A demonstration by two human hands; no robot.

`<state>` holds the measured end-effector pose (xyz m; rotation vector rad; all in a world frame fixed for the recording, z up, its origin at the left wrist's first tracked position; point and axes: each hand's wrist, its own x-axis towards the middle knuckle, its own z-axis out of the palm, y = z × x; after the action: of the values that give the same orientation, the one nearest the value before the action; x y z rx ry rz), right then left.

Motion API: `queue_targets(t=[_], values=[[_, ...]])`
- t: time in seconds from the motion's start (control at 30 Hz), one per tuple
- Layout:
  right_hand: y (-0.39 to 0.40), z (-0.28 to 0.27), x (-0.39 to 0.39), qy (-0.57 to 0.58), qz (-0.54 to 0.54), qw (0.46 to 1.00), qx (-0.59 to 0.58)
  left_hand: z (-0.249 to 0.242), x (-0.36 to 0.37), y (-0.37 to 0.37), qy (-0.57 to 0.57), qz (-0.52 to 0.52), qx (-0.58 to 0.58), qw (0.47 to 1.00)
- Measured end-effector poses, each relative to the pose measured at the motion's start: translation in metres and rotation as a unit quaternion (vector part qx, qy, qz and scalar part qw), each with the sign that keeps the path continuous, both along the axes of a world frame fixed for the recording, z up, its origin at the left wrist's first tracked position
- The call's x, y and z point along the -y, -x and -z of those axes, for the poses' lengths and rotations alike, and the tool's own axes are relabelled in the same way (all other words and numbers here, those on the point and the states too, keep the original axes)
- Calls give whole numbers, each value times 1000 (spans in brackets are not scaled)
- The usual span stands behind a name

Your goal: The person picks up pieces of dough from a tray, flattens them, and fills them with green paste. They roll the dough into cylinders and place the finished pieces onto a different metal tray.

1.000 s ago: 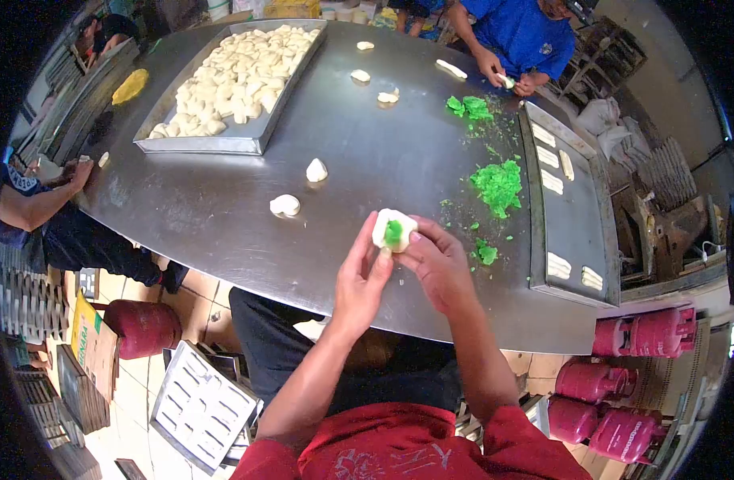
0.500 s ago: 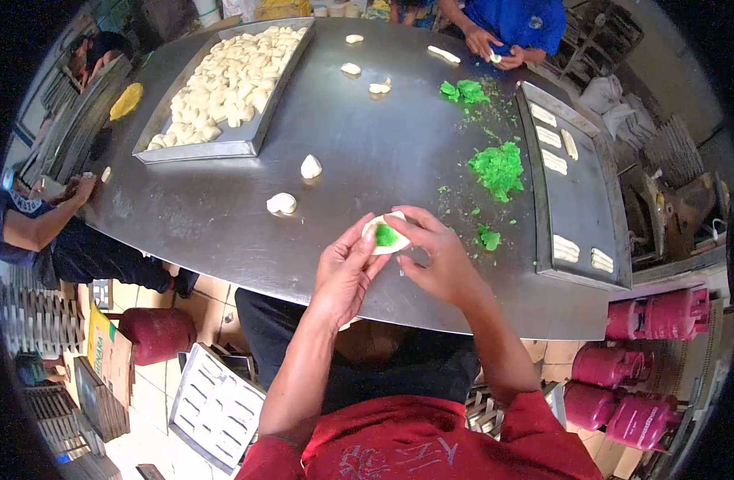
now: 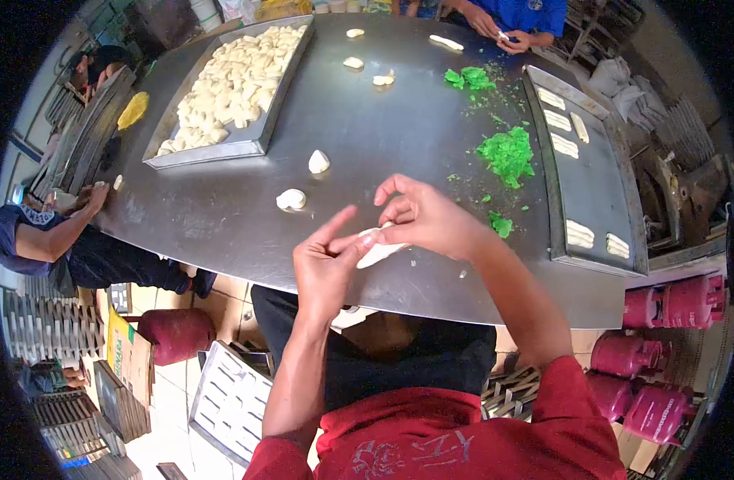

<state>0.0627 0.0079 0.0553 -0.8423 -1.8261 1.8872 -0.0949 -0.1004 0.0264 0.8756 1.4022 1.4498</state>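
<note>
A piece of pale dough (image 3: 381, 253) is held between both my hands, just above the metal table's near edge. My left hand (image 3: 325, 264) pinches its left end with the thumb, the index finger pointing up. My right hand (image 3: 431, 218) pinches the dough's upper edge between thumb and fingers. No green shows on the dough from this side. Beyond my hands lie two dough lumps, a rounded one (image 3: 291, 199) and a pointed one (image 3: 319, 162). To the right sits a crumbly green heap (image 3: 507, 156), with a smaller green clump (image 3: 501, 225) nearer me.
A large tray (image 3: 267, 136) piled with dough pieces stands at the far left. Another tray (image 3: 595, 180) at the right holds several ridged dough strips. Co-workers' hands (image 3: 511, 38) work across the table and at its left end. Pink gas cylinders (image 3: 655, 412) stand at lower right.
The dough, which lay spread with green filling visible, is now folded over and the green is hidden. My right hand has shifted onto its upper edge. The view has shifted slightly.
</note>
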Motion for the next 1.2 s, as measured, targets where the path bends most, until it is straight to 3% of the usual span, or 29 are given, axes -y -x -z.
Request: queue_targets(t=[0.03, 0.1, 0.23, 0.3, 0.33, 0.37, 0.4, 0.43, 0.5, 0.57, 0.63, 0.67, 0.7, 0.8, 0.87, 0.9, 0.97, 1.03, 1.1, 1.17, 1.2], values=[[9, -8, -3, 58, -34, 997, 28, 1, 0, 7, 2, -3, -2, 1000], [29, -7, -10, 121, -70, 989, 54, 4, 1, 24, 58, -7, 166, 984], [75, 45, -36, 129, -159, 968, 142, 26, 0, 51, 149, 10, 131, 980], [93, 69, -32, 57, -153, 942, 293, 50, 5, 58, 182, -3, 96, 979], [95, 77, -22, 67, -159, 940, 295, 57, 11, 58, 202, -13, -91, 975], [97, 82, -13, -112, -95, 898, 414, 64, 12, 59, 209, -20, -275, 938], [98, 81, -8, -288, -26, 810, 510, 81, 18, 63, 188, -43, -420, 887], [92, 83, -7, -286, -31, 810, 512, 90, 26, 67, 193, -42, -417, 887], [62, 86, -16, -347, -26, 816, 461, 99, 34, 73, 116, -92, -600, 786], [40, 89, -24, -409, -30, 816, 406, 100, 35, 75, 133, -93, -599, 784], [27, 93, -26, -100, -57, 960, 256, 101, 35, 76, 112, -91, -606, 782], [21, 105, -18, -128, -57, 977, 161, 103, 35, 77, 121, -88, -600, 786], [23, 106, -14, -127, -58, 977, 163, 104, 35, 77, 123, -88, -598, 788], [40, 106, -11, -205, -49, 968, 134, 102, 34, 78, 106, -87, -600, 788], [60, 85, -22, -185, -141, 919, 318, 100, 35, 78, 116, -73, -598, 789], [68, 78, -21, -182, -139, 921, 315, 98, 35, 76, 117, -69, -602, 787], [84, 68, -19, -325, -102, 767, 543, 91, 36, 79, 129, -57, -576, 805], [87, 78, -41, -307, -78, 774, 548, 91, 32, 89, 127, -41, -579, 804], [90, 84, -53, -290, -126, 796, 515, 78, 25, 84, 213, -34, -479, 851], [109, 71, -28, -298, -161, 791, 509, 69, 14, 76, 225, -10, -479, 848], [117, 65, -18, -311, -173, 766, 535, 71, 13, 74, 227, 5, -523, 821]])
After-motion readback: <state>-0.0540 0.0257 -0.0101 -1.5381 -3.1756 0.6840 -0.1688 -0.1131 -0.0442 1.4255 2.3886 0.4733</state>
